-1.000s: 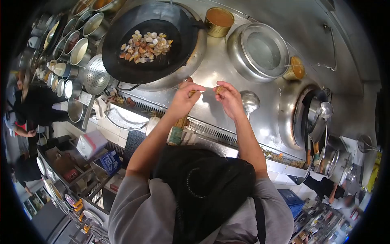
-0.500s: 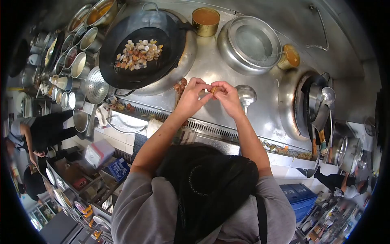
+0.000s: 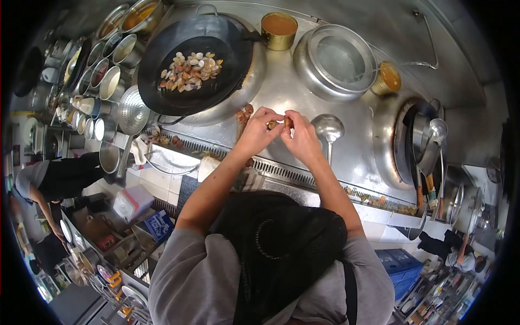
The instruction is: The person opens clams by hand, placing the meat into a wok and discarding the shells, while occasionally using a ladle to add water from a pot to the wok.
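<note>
Above the steel counter, my left hand (image 3: 258, 130) pinches a small brown, shell-like piece (image 3: 272, 124). My right hand (image 3: 301, 136), fingertips nearly meeting the left, pinches a second small brown piece (image 3: 287, 123); their exact kind is too small to make out. Beside my left hand lie several reddish-brown round pieces (image 3: 245, 112), partly hidden by it. To the right of my right hand a steel ladle (image 3: 328, 128) rests on the counter. Opened clams (image 3: 190, 71) sit in the black wok (image 3: 157, 92) at the upper left.
At the back stand a tin of orange liquid (image 3: 279, 31), a steel pot of water (image 3: 314, 67) and another tin (image 3: 388, 78). A perforated skimmer (image 3: 134, 111) and seasoning pots are at left. A second burner (image 3: 385, 143) holds pans at right. Co-workers appear at both sides.
My fingertips have parted slightly, and a brown piece now shows in each hand instead of one between them. The view has shifted a little.
</note>
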The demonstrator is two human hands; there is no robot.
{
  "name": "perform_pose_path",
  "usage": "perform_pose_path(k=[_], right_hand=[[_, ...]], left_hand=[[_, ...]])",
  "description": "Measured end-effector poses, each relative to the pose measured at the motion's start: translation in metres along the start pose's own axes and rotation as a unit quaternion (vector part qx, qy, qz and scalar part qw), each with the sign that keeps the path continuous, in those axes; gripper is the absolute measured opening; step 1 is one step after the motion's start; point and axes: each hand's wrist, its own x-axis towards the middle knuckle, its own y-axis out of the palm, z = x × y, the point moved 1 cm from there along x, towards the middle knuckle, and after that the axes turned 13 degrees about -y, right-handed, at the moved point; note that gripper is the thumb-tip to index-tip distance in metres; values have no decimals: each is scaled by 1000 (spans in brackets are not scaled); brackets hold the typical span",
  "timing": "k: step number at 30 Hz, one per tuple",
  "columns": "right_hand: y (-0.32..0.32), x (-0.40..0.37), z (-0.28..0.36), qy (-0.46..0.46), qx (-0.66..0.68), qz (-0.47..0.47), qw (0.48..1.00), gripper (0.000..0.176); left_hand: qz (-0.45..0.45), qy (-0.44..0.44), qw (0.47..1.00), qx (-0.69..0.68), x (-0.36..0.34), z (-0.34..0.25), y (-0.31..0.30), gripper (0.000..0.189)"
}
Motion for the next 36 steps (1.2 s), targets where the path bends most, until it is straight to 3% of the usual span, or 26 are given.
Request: perform_pose_path(k=[7,9,16,19,21,25,28,30,34,36], right_hand=[[0,-2,6,-37,-33,20,999,42],[5,-4,5,-117,-55,25,991,45],[25,-20,-16,-111,-84,45,989,45],[24,-22,-27,-62,8,12,998,36],[24,-19,-33,-42,121,-33,991,26],[28,-12,-30,-62,91,-68,992,22],[36,-14,-36,-4,101,-98,990,21],[38,-16,-39,181,224,-70,955,21],[39,-23,-52,186,290,-51,937,24],[27,-25,-44,174,377,-93,905,28]], left_hand=[[20,-9,1000,2,5,3,4,23],[17,-84,996,-4,8,4,9,25],[-33,-202,979,13,10,23,39,27],[9,-238,969,-65,5,26,36,26],[18,-188,976,-105,3,29,33,31],[19,-180,975,-129,0,16,30,33],[-5,-117,978,-174,-2,14,30,32],[60,-121,972,-192,-2,23,31,32],[85,-109,984,-112,-6,25,25,36],[125,-160,969,-142,-9,13,15,39]])
